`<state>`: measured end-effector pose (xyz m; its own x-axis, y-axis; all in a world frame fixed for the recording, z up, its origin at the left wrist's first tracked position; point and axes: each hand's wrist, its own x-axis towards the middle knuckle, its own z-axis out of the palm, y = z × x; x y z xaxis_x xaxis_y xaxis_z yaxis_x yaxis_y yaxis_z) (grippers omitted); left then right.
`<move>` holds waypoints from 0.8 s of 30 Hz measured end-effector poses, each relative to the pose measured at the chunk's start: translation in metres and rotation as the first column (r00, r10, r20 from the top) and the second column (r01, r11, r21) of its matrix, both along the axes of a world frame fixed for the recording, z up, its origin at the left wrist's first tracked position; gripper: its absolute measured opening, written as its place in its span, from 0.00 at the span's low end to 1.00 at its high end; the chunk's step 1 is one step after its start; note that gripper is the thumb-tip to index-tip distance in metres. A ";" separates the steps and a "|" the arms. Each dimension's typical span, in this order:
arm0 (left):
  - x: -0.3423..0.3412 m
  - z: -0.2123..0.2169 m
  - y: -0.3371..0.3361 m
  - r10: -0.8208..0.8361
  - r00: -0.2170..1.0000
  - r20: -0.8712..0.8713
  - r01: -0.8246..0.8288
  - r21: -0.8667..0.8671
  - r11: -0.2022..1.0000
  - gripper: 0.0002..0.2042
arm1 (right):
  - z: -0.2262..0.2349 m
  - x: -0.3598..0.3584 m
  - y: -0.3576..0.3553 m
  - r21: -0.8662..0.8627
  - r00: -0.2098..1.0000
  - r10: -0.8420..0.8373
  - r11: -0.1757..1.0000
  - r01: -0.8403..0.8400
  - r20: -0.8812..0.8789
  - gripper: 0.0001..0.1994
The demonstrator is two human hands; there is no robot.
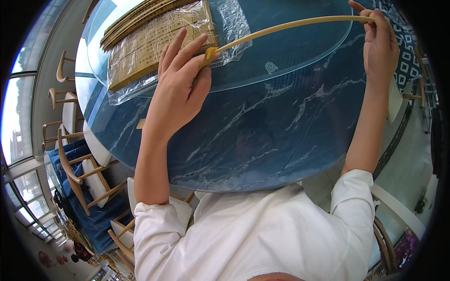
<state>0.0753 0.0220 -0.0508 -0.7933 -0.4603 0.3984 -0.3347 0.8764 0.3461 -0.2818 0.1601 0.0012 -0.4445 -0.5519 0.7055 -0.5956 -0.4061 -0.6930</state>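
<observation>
A long, narrow yellowish-tan strip is stretched between my two hands above the table; its material is unclear. My left hand pinches its left end between thumb and forefinger, where the strip looks folded or twisted. The other left fingers reach up over the edge of a brown bundle. That bundle is a flat block of printed brown pieces in clear plastic wrap, with several long brown strips lying along its far side. At the far right, my right hand closes its fingertips on the strip's other end.
The blue marbled table carries a round glass turntable under the bundle. Loose clear plastic spreads beside it. A small tan piece shows by my left forearm. Wooden chairs stand at left; a patterned cloth lies at right.
</observation>
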 end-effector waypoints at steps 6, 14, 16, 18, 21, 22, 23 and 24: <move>-0.001 -0.001 -0.001 -0.022 0.999 -0.023 0.023 0.024 0.999 0.11 | -0.001 0.010 -0.004 -0.040 0.997 -0.071 0.997 0.073 0.038 0.19; 0.000 0.001 0.003 0.030 0.999 0.039 -0.028 -0.051 0.998 0.09 | -0.001 0.000 0.002 0.007 1.000 0.017 1.000 -0.017 0.026 0.19; -0.002 0.003 0.003 0.022 0.999 0.036 -0.020 -0.066 0.998 0.09 | -0.023 -0.046 0.009 -0.028 0.980 0.088 0.996 -0.084 0.178 0.16; -0.004 0.002 0.004 0.019 0.999 0.037 -0.015 -0.088 0.996 0.10 | -0.032 -0.061 0.010 -0.041 0.965 0.124 0.992 -0.117 0.232 0.15; -0.005 0.001 0.004 0.016 0.999 0.032 -0.012 -0.119 0.993 0.10 | -0.026 -0.046 0.009 -0.010 0.988 0.091 0.996 -0.090 0.122 0.14; -0.005 0.000 0.005 0.021 0.999 0.025 -0.018 -0.124 0.992 0.11 | -0.010 -0.018 0.005 0.003 0.997 0.064 0.998 -0.065 0.053 0.16; -0.004 0.000 0.005 0.026 1.000 0.018 -0.024 -0.128 0.991 0.11 | -0.001 -0.002 0.002 0.013 0.999 0.039 0.999 -0.039 -0.016 0.19; -0.005 0.000 0.004 0.019 1.000 -0.003 -0.020 -0.125 0.992 0.11 | 0.000 -0.001 0.002 0.012 0.999 0.038 0.999 -0.037 -0.022 0.19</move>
